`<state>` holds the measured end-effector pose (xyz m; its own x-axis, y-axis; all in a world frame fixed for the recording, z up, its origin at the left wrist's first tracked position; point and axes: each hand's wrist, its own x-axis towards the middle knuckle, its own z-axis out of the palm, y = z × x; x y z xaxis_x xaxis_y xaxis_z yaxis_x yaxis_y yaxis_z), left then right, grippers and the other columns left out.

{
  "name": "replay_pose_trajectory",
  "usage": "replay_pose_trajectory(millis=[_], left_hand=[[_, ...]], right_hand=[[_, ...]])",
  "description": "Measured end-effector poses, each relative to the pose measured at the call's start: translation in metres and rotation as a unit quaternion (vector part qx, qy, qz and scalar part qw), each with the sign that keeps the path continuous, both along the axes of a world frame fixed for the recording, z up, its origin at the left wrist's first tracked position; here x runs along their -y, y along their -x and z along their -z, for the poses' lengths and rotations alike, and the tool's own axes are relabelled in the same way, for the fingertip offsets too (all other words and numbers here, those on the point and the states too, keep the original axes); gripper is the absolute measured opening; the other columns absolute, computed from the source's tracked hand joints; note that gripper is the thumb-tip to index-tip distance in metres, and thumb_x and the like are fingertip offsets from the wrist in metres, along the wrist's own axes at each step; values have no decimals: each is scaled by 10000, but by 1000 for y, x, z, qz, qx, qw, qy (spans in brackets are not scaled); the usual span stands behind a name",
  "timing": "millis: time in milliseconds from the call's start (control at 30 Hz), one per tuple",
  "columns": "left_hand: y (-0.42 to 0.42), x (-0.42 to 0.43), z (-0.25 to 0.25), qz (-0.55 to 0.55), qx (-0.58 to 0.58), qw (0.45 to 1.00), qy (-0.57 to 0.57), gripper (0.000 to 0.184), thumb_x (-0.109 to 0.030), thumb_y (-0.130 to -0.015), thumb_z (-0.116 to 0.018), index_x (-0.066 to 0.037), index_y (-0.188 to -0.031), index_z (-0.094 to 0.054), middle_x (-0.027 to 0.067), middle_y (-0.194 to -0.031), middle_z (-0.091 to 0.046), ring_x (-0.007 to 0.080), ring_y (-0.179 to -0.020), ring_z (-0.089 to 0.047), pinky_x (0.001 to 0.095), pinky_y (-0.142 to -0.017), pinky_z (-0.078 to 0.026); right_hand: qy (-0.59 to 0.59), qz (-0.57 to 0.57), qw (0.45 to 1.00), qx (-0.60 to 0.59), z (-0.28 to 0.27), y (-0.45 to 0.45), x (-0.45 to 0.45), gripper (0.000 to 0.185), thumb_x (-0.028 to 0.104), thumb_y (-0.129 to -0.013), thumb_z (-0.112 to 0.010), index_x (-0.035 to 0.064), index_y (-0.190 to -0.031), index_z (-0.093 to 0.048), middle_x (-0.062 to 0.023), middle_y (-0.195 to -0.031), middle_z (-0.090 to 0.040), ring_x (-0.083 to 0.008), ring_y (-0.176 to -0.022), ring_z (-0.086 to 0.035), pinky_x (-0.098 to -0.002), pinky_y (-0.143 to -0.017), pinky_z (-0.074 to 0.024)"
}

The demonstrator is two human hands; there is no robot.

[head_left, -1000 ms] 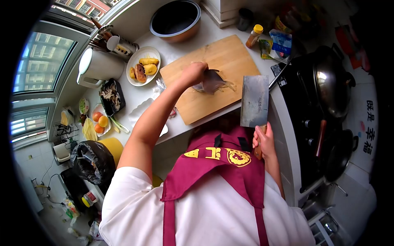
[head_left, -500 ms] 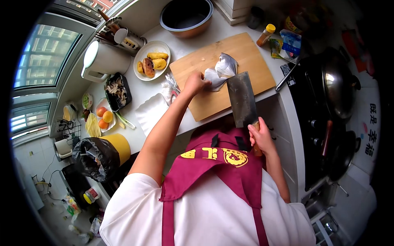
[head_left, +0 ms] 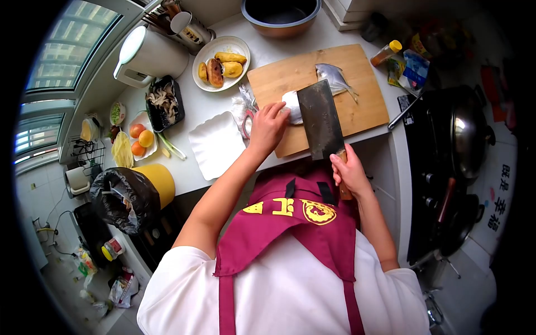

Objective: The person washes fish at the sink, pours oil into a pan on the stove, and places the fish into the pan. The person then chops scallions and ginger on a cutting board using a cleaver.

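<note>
A wooden cutting board lies at the counter's front edge. My right hand is wrapped round the wooden handle of a cleaver, whose broad dark blade reaches over the board. On the blade's left side, my left hand grips a silvery fish with its fingertips. The blade hides part of this fish, and whether the edge touches it I cannot tell. Farther back on the board rests another silvery fish, its tail toward the right, apart from both hands.
Left of the board are a white scalloped tray, red-handled scissors and a plate of browned yellow pieces. A dark bowl stands behind. A seasoning bottle and the stove are on the right.
The two fish, close together before, now lie apart. My left hand has drawn one nearer the board's left front, and the cleaver blade has come up beside it. The view has shifted slightly.
</note>
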<state>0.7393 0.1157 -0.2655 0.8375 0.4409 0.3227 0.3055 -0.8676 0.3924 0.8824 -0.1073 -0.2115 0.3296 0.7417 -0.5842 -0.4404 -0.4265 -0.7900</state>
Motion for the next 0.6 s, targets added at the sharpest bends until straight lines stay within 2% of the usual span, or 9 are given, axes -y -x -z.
replay_pose_trajectory(millis=[200, 400, 600], left_hand=[[7, 5, 25, 9, 50, 995, 88, 294, -50, -752, -634, -35, -1046, -639, 109, -1099, -622, 289, -995, -587, 380, -845, -479], [7, 5, 36, -1, 54, 994, 93, 283, -53, -764, -616, -46, -1045, -649, 107, -1103, -633, 288, -997, -592, 370, -827, -497], [7, 6, 33, -6, 44, 995, 89, 270, -71, -775, -610, -54, -1041, -654, 90, -1107, -637, 277, -994, -593, 360, -821, -503]], right_hand=[[40, -6, 999, -36, -4, -2, 2, 222, 188, -927, -569, 64, -1035, -419, 3, -638, -456, -68, -418, -434, -231, -361, -394], [75, -28, 996, -30, 2, -21, -31, 225, 198, -923, -570, 75, -1019, -408, 5, -636, -460, -67, -419, -437, -234, -363, -406], [44, -32, 998, 40, 14, -24, -66, 214, 199, -926, -562, 73, -1004, -408, -1, -627, -470, -73, -425, -449, -240, -364, -412]])
